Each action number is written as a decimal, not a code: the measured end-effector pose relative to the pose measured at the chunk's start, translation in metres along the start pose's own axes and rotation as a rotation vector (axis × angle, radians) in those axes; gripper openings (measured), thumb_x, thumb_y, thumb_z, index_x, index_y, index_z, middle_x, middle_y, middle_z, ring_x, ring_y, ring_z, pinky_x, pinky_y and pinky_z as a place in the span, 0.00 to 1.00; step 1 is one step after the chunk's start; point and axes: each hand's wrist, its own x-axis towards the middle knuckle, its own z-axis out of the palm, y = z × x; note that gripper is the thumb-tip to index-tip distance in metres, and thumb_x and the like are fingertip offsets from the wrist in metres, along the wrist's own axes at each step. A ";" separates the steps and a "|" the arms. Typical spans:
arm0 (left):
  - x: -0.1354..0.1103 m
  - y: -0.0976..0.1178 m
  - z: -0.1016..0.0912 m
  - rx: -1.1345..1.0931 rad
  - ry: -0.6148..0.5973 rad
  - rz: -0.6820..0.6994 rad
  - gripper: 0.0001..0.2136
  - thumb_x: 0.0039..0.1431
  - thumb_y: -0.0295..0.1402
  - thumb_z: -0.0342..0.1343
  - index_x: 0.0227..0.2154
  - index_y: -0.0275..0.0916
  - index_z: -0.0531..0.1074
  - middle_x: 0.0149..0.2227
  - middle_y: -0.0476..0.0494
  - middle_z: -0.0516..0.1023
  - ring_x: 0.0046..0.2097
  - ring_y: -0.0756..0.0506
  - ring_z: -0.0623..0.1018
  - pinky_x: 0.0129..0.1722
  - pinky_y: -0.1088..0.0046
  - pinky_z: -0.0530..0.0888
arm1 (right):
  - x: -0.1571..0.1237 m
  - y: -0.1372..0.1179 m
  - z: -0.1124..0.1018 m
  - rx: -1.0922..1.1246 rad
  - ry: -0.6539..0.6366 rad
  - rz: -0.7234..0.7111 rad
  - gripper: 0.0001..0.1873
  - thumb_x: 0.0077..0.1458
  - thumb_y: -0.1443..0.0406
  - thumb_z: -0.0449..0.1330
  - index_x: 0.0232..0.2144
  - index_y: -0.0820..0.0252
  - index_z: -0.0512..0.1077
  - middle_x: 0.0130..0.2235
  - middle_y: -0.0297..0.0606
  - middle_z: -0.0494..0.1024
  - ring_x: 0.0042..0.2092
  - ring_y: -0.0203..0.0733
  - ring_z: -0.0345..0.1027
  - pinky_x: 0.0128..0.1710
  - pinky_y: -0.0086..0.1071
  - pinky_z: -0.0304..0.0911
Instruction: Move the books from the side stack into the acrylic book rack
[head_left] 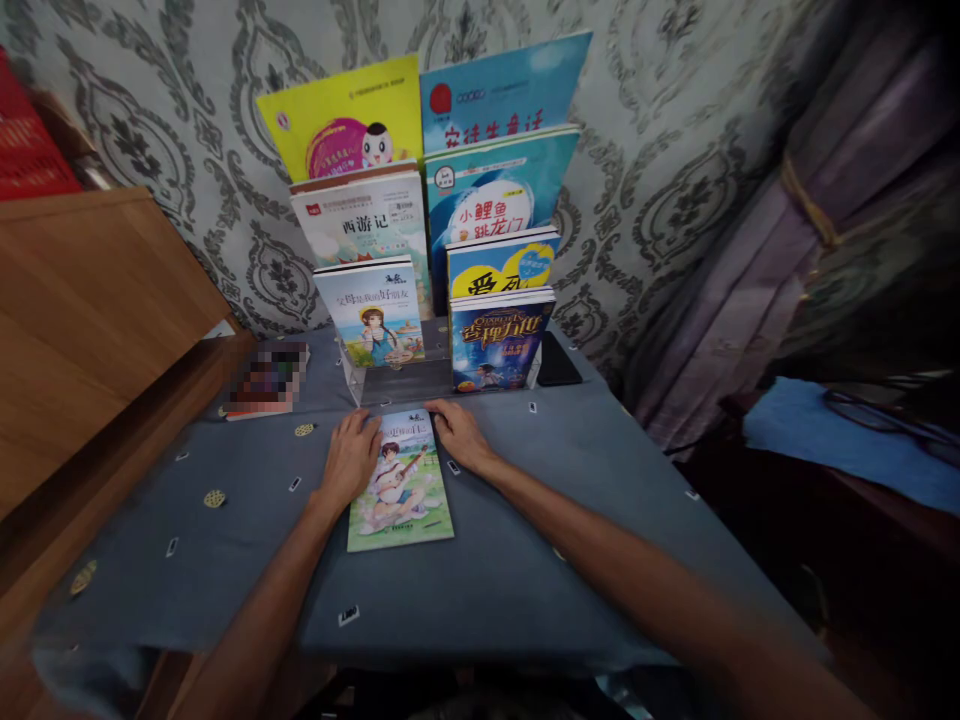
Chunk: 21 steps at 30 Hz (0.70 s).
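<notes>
Bare forearms (600,550) cross the blue-grey cloth-covered table (615,440); the left hand (352,452) and right hand (459,435), loosely spread, rest beside the top of a rectangular green illustrated paperback (402,485).

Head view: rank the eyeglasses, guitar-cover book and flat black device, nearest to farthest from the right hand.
1. Guitar-cover book: just left of the right hand.
2. Flat black device: ahead, to the right, by the book stand.
3. Eyeglasses: far right, on the blue cloth.
</notes>
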 end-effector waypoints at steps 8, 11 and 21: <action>0.013 0.014 0.009 -0.021 -0.056 0.100 0.16 0.67 0.30 0.46 0.54 0.39 0.72 0.56 0.34 0.73 0.61 0.35 0.68 0.57 0.51 0.69 | 0.002 0.005 0.004 0.019 0.035 -0.016 0.20 0.58 0.74 0.51 0.49 0.56 0.72 0.48 0.40 0.80 0.51 0.45 0.71 0.55 0.43 0.64; 0.019 0.022 0.013 -0.047 -0.075 0.121 0.17 0.68 0.29 0.45 0.55 0.40 0.72 0.56 0.35 0.73 0.61 0.36 0.67 0.58 0.52 0.68 | 0.002 0.003 0.004 0.027 0.037 -0.009 0.20 0.58 0.74 0.51 0.49 0.57 0.72 0.48 0.40 0.80 0.52 0.45 0.71 0.56 0.43 0.64; 0.033 0.035 0.028 -0.199 -0.100 0.190 0.18 0.69 0.31 0.43 0.57 0.42 0.70 0.58 0.35 0.71 0.63 0.38 0.65 0.60 0.51 0.65 | 0.001 -0.002 0.001 0.045 0.031 -0.002 0.20 0.58 0.75 0.50 0.50 0.58 0.71 0.50 0.43 0.79 0.53 0.45 0.71 0.57 0.44 0.63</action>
